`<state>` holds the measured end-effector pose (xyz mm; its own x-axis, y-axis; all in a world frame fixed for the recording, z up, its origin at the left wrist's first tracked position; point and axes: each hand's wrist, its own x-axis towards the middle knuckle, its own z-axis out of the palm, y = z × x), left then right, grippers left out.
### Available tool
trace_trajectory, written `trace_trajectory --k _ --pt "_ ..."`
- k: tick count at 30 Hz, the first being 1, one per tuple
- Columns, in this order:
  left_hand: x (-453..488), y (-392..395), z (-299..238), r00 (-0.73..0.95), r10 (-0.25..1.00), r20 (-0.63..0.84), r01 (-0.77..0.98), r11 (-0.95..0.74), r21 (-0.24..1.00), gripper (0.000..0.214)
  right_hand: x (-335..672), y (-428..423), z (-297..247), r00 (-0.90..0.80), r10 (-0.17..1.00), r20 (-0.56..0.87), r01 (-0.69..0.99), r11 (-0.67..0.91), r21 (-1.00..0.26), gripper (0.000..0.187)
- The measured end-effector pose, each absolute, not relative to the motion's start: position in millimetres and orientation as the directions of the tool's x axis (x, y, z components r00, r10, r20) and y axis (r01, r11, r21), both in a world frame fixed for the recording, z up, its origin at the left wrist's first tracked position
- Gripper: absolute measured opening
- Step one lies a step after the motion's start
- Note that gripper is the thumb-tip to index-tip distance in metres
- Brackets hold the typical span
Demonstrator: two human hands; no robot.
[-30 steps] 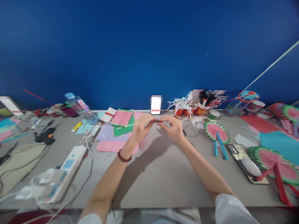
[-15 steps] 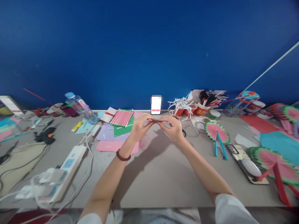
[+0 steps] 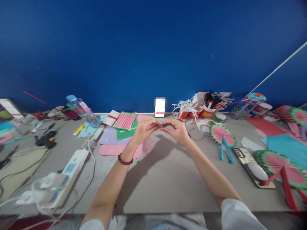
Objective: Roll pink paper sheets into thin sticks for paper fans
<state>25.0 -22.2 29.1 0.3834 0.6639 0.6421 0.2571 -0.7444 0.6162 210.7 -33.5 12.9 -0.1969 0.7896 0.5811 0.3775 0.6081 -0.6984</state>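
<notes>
Above the middle of the grey table [image 3: 168, 179], my left hand [image 3: 143, 130] and my right hand [image 3: 176, 130] meet fingertip to fingertip. Both pinch a small folded strip of pink paper with a green edge [image 3: 157, 126], held level between them. Most of the strip is hidden by my fingers. A dark red bead bracelet [image 3: 124, 160] sits on my left wrist. Just behind my hands, a phone [image 3: 160, 107] stands upright against the blue wall.
Pleated pink-and-green paper [image 3: 125, 121] and coloured sheets [image 3: 112, 140] lie to the left, with a water bottle [image 3: 82, 110], a glue gun [image 3: 45, 139] and a power strip [image 3: 67, 172]. To the right are paper fans [image 3: 222, 135], red cups [image 3: 199, 112], a second phone [image 3: 251, 166] and blue paper [image 3: 287, 147].
Both hands have dropped slightly and turned the strip, so that more of its pink side shows between my fingers. Nothing else on the table has moved.
</notes>
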Motion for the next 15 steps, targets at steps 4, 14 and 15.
trace_trajectory --k 4,14,15 --pt "23.8 -21.8 29.5 0.406 0.672 0.619 0.221 -0.73 0.647 0.013 211.7 -33.2 10.9 -0.181 0.803 0.567 0.374 0.59 -0.716 0.023" --pt "25.7 -23.4 28.6 0.366 0.726 0.582 0.181 -0.669 0.721 0.013 209.8 -35.3 12.3 -0.195 0.728 0.657 0.338 0.679 -0.652 0.015" --pt "26.0 -23.7 29.2 0.361 0.728 0.583 0.181 -0.668 0.722 0.013 209.7 -35.2 11.9 -0.193 0.727 0.659 0.342 0.679 -0.649 0.015"
